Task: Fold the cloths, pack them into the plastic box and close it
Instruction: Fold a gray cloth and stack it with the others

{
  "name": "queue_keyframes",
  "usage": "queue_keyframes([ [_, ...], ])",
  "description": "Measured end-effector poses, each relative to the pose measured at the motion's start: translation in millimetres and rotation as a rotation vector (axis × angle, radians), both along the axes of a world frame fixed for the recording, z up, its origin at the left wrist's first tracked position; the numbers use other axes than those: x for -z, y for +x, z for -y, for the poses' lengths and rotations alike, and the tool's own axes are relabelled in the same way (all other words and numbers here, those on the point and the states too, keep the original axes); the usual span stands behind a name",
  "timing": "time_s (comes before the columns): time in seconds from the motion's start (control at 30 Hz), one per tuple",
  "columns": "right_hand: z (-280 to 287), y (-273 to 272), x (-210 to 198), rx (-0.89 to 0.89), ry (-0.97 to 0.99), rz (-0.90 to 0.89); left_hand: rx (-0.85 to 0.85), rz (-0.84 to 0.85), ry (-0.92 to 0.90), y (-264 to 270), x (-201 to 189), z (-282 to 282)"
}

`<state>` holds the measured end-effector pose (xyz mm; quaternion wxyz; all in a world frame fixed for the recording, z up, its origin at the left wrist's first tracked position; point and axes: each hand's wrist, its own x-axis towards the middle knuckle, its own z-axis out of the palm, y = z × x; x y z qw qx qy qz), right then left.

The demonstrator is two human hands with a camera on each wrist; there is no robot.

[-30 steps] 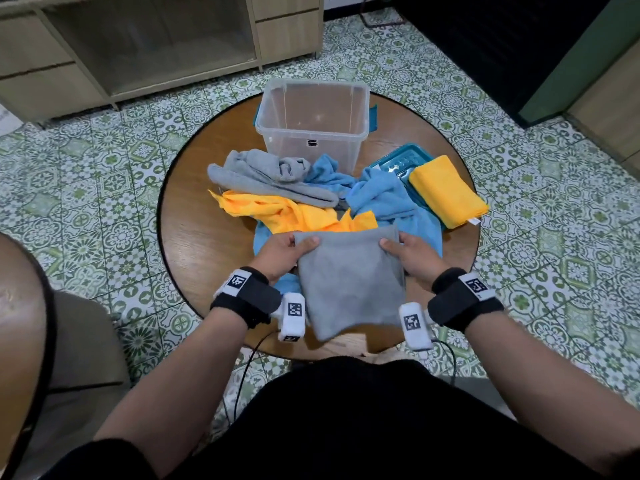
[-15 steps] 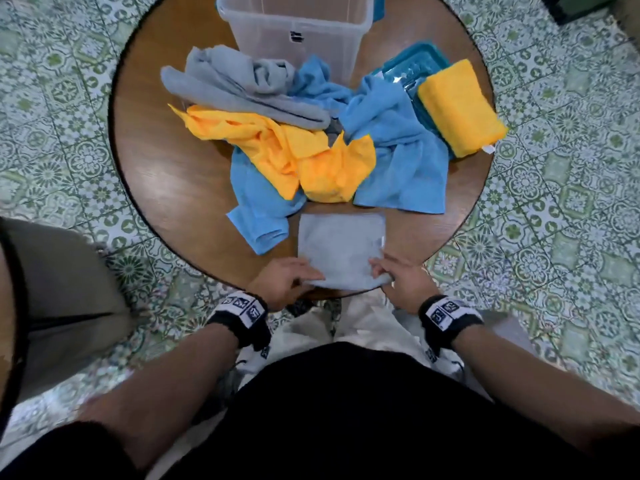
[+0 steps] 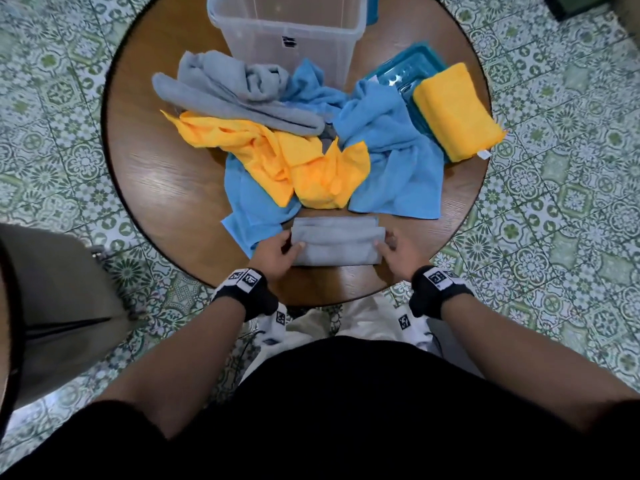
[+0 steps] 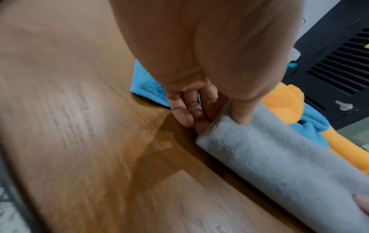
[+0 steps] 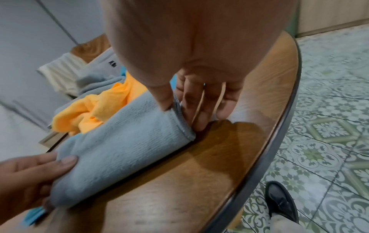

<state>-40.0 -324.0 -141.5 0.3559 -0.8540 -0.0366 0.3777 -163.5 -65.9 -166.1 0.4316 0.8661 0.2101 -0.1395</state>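
Note:
A grey cloth [image 3: 337,240] lies folded into a narrow strip near the front edge of the round wooden table [image 3: 166,188]. My left hand [image 3: 294,244] pinches its left end, thumb on top [image 4: 241,113] and fingers underneath. At the other end my right hand [image 3: 381,244] pinches the same way, its thumb [image 5: 163,100] over the hemmed edge. The clear plastic box [image 3: 291,32] stands open at the back, and its teal lid [image 3: 405,72] lies to the right under a folded yellow cloth [image 3: 457,109].
Between the box and my hands lie loose cloths: a grey one [image 3: 225,88], a yellow one [image 3: 277,157] and two blue ones [image 3: 391,150] [image 3: 249,202]. A beige seat [image 3: 52,306] stands at the left on the tiled floor.
The grey cloth, a flat square half a second ago, is now doubled over into a narrow strip. Both hands moved from its near corners to its ends.

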Motion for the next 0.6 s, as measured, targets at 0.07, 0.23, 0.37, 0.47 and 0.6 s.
queue_keyframes([
  [0.07, -0.9, 7.8, 16.4, -0.023, -0.051, 0.082, -0.027, -0.033, 0.042, 7.0, 2.2, -0.2],
  [0.23, -16.2, 13.9, 24.2, -0.038, -0.188, 0.213, -0.115, -0.011, 0.044, 16.9, 1.1, 5.5],
  [0.37, -26.9, 16.8, 17.7, -0.039, -0.255, 0.217, -0.134, -0.021, 0.051, 25.9, 3.4, 3.4],
  [0.47, -29.5, 24.9, 24.7, -0.034, -0.328, 0.188, -0.134, -0.096, 0.067, 36.6, -0.2, 5.0],
  [0.6, -28.7, 33.1, 44.0, 0.03, -0.411, 0.062, -0.174, -0.241, 0.148, 45.8, -1.5, -1.4],
])
